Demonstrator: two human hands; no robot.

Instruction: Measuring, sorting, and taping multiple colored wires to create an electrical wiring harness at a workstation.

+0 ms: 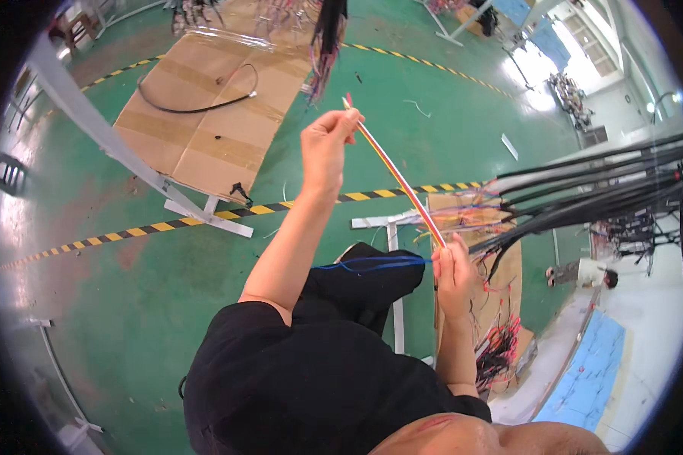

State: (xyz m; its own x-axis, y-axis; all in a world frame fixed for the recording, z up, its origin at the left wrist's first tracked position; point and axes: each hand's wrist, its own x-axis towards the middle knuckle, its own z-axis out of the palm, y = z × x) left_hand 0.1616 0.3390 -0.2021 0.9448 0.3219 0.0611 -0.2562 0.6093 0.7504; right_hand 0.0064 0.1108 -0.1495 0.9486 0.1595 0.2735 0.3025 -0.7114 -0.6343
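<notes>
While my right hand (pixel 454 267) pinches the lower end of a bundle of red and yellow wires (pixel 396 176), with blue wires (pixel 372 263) trailing from it, my left hand (pixel 326 144) grips the upper end, pulling the bundle taut between them. Beyond lie black cables (pixel 592 189), a green floor (pixel 114 303) and flattened cardboard (pixel 212 106).

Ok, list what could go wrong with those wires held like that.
1. The left hand pinches the red and yellow wire bundle near its very tip, so the wires may slip free.
2. Blue wires trail loose from the right hand and might snag.
3. The black cable bundles hang close and could tangle.
</notes>
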